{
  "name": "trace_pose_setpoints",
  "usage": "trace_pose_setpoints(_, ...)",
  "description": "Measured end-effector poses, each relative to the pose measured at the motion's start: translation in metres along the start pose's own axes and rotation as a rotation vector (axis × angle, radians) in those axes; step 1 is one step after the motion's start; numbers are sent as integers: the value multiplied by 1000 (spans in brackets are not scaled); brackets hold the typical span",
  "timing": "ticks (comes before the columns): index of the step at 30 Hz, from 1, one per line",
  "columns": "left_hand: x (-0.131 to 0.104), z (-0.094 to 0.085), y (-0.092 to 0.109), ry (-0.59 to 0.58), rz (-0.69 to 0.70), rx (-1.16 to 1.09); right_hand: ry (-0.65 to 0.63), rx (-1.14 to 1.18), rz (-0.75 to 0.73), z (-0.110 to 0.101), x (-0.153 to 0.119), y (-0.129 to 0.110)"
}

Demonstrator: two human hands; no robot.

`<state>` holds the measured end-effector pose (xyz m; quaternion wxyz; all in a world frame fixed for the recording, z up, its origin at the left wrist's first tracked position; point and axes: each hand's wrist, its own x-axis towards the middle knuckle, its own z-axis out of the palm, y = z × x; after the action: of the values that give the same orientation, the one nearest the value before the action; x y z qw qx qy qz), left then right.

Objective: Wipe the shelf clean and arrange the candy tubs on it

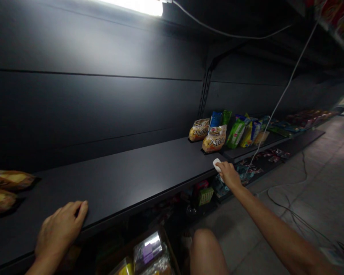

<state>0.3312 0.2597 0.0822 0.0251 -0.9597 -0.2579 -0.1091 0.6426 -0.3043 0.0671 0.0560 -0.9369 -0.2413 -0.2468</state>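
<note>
The right hand (229, 175) held a small, white, soft-looking pad (217, 164), its fingers closed around it. The pad was at the front edge of a long, dark grey, flat shelf (117, 173), near that shelf's right front corner; whether it touched the surface could not be told.

The left hand (60, 229) rested palm down at the front edge, towards the left end. Its fingers were loosely bent and close together, with a narrow gap to the thumb; they gripped nothing visible.

Near the right end stood two orange-and-white plastic snack bags (214, 139), one close to the front edge, the other farther back. Beside them were a shiny blue packet (215, 119) and a shiny green packet (226, 117). At the left end lay two orange-and-yellow plastic bags (10, 179), one behind the other, beyond the left hand.

On the adjoining shelf to the right, a green-and-white packet (236, 133) leaned beside a yellow-and-blue packet (250, 133). Below the front edge were a light green box (205, 196) and, nearer the person's bare knee (207, 250), an open carton holding clear plastic packages (149, 249). A thin white cable (281, 95) hung slantwise in front of the right-hand shelves, and a bright tube light (140, 5) shone above.
</note>
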Motion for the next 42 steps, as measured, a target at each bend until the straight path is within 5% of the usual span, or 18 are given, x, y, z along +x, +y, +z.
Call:
trace_pose_setpoints(4,0,-3,1,-14,-18,-10,-3,139,-161,-4,-17,-83)
trace_pose_setpoints(6,-1,-5,0,-32,-13,-33,-19,202,-267,-5,-22,-101)
trace_pose_setpoints(9,-3,-6,-3,-28,16,-46,-53,216,-382,-4,-19,-82)
trace_pose_setpoints(14,-3,-5,-1,3,10,-18,-27,31,-240,1,-4,-17)
trace_pose_setpoints(18,-3,-8,6,18,-3,1,37,-125,-140,12,-6,-26)
trace_pose_setpoints(26,-3,-5,4,77,24,18,179,74,-336,33,-22,-117)
trace_pose_setpoints(32,-5,-7,5,101,4,17,208,292,-474,37,-32,-221)
trace_pose_setpoints(38,-9,-12,9,108,-5,12,147,345,-613,20,-39,-336)
trace_pose_setpoints(42,-10,-15,9,104,-17,18,71,409,-748,-3,-36,-391)
